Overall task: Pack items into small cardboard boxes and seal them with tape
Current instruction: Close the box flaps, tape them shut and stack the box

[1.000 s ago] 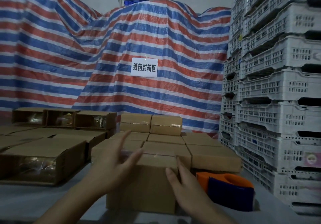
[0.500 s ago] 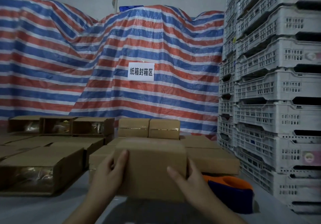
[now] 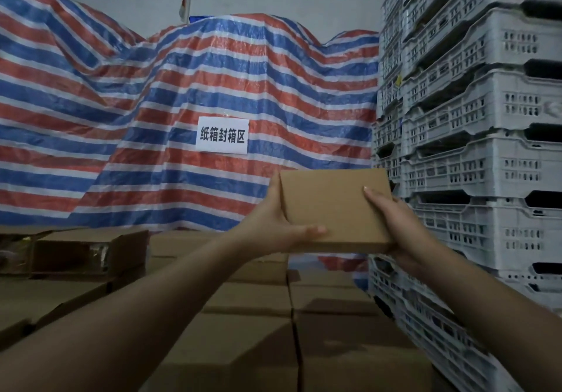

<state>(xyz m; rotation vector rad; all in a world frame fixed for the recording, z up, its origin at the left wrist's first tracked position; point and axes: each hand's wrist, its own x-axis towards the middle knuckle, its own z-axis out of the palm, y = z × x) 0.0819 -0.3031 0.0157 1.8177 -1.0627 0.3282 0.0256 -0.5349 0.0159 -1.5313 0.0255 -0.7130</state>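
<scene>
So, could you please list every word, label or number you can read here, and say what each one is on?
"纸箱封箱区": black characters on the white paper sign fixed to the striped tarpaulin.
The held cardboard box: no print visible on the faces shown.
The stacked grey crates: a faint mark at the right edge, too blurred to read.

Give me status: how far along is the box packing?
Done: rows of closed boxes lie below the arms. In hand: left hand and right hand hold one closed box up over those rows; its tape isn't visible from here. Left: open boxes at far left look unsealed.
</scene>
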